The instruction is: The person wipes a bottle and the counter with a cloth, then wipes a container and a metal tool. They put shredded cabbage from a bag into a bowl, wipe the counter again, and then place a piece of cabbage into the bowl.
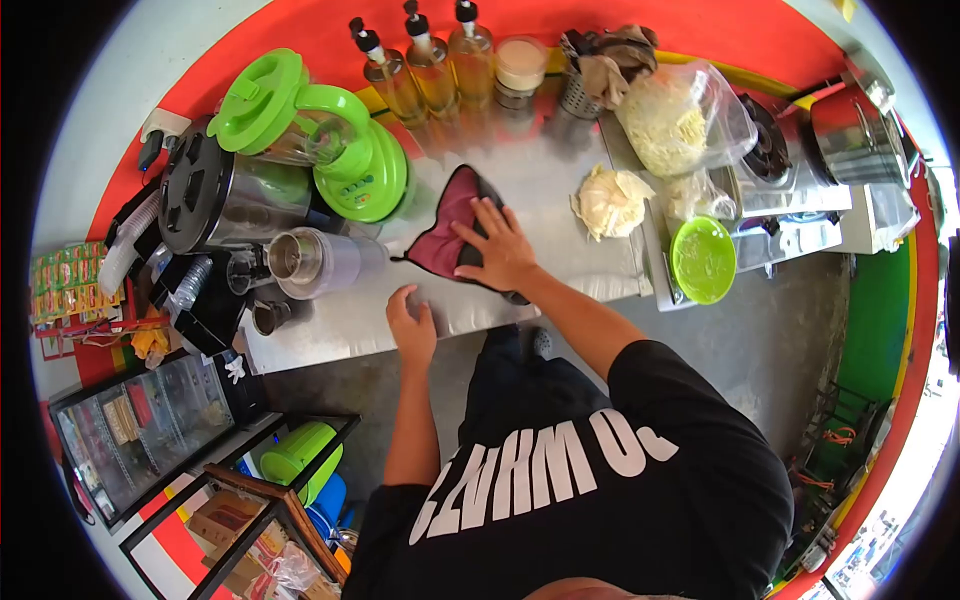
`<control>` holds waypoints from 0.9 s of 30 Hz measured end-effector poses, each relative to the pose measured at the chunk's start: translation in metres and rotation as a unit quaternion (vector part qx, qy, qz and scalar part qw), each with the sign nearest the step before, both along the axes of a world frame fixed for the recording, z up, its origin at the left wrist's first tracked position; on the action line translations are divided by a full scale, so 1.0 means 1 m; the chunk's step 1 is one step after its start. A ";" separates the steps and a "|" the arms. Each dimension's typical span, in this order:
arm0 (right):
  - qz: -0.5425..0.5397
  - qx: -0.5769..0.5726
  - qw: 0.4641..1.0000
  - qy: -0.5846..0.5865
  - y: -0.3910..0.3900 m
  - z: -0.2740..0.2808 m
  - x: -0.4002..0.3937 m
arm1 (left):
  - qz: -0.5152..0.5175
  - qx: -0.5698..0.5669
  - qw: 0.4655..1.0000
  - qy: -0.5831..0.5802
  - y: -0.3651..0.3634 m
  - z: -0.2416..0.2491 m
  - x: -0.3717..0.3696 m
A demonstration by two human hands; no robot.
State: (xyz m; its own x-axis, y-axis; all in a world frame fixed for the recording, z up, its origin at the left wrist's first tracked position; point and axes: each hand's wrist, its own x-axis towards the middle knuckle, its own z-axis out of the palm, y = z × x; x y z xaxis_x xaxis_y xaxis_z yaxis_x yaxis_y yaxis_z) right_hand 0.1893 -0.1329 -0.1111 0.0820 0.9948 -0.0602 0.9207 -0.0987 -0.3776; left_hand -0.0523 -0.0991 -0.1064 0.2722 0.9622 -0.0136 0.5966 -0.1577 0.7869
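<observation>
A maroon cloth with a dark edge (446, 222) lies on the metal table (540, 215). My right hand (497, 245) rests flat on its right part with the fingers spread, covering some of it. Near the table's front edge is my left hand (411, 325), to the left of the cloth and apart from it; its fingers are apart and nothing is in them. A steel cup with a pale body (340, 263) stands to the left, beyond my left hand.
Behind and left are a green blender (365, 175) and a black-lidded container (265, 195). Oil bottles (432, 75) line the back. Rightward are a crumpled pale bag (612, 202), a bag of shredded food (665, 125), a green bowl (703, 262) and a stove (765, 145).
</observation>
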 end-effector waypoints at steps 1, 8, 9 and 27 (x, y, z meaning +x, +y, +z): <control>-0.033 0.021 0.999 -0.004 -0.017 -0.004 0.008 | -0.033 0.037 0.999 0.013 -0.004 -0.001 0.007; -0.098 0.037 0.994 -0.025 -0.138 0.001 0.036 | -0.159 0.061 0.985 -0.010 -0.045 -0.003 0.065; -0.094 0.030 0.995 -0.034 -0.152 -0.001 0.039 | -0.181 0.071 0.981 -0.005 -0.053 -0.004 0.073; -0.385 0.147 0.838 0.357 -0.292 0.098 0.129 | -0.317 0.065 0.938 -0.124 -0.100 0.044 0.232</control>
